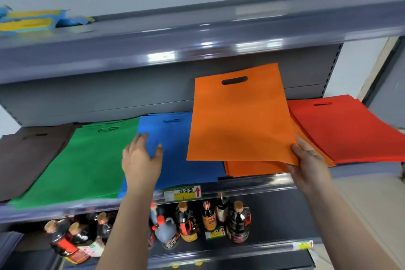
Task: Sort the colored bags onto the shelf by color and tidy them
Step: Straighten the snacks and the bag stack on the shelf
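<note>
partly hidden orange stack [252,167] under the orange bag [238,116] in right hand [311,164] fingers; left hand [140,158] fingers spread.

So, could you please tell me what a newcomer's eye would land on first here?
The flat orange fabric bag, lifted by the right hand above the orange stack. Beside it lie brown, green, blue and red stacks; the left hand rests on blue.

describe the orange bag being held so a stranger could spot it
On the grey metal middle shelf, find the orange stack between the blue and red piles. The flat orange fabric bag is tilted above it, its corner pinched by the right hand.
</note>
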The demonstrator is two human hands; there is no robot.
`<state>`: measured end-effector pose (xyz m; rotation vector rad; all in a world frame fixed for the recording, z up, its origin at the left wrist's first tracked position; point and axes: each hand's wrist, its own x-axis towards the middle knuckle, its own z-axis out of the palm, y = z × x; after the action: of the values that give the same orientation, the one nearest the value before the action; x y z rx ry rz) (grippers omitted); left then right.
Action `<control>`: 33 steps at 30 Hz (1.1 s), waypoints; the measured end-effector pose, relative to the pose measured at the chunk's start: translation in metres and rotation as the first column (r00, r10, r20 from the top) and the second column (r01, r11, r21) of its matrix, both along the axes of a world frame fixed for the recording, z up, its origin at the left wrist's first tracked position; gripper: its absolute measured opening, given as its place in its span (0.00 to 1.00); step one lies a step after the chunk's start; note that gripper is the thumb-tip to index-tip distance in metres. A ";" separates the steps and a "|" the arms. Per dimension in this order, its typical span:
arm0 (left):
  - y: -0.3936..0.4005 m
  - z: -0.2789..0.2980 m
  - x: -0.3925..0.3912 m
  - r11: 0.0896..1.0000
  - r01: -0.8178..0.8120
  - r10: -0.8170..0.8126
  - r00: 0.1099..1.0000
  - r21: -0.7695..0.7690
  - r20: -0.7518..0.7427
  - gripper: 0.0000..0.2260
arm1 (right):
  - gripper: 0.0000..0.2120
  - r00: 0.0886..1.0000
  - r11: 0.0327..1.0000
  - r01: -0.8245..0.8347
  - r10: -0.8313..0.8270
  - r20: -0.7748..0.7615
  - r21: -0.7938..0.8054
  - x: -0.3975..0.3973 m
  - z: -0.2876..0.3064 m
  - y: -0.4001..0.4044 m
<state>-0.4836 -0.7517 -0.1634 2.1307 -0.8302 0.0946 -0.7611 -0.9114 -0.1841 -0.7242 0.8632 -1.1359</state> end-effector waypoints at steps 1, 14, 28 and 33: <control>-0.012 0.001 -0.008 0.997 0.082 -0.082 0.993 -0.009 -0.087 0.19 | 0.15 1.000 1.000 0.009 -0.009 -0.008 -0.004 -0.001 0.001 -0.004; -0.110 -0.022 -0.063 0.858 0.510 -0.489 0.849 0.066 -0.200 0.08 | 0.15 0.593 0.876 -0.065 -0.351 -0.725 -0.477 -0.035 0.000 -0.054; -0.107 -0.036 -0.119 0.880 0.128 -0.261 0.935 0.458 0.240 0.13 | 0.10 -0.083 0.696 -0.652 -0.460 -0.884 -0.301 -0.062 -0.017 -0.091; -0.082 -0.023 -0.128 0.881 0.030 -0.211 0.918 0.473 0.335 0.13 | 0.19 0.041 0.445 -0.846 -0.496 -0.867 -0.295 -0.030 0.008 -0.089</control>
<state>-0.6112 -0.8341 -0.1868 2.5400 -1.3226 0.2736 -0.7913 -1.0003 -0.1758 -2.8558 1.1147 -0.3818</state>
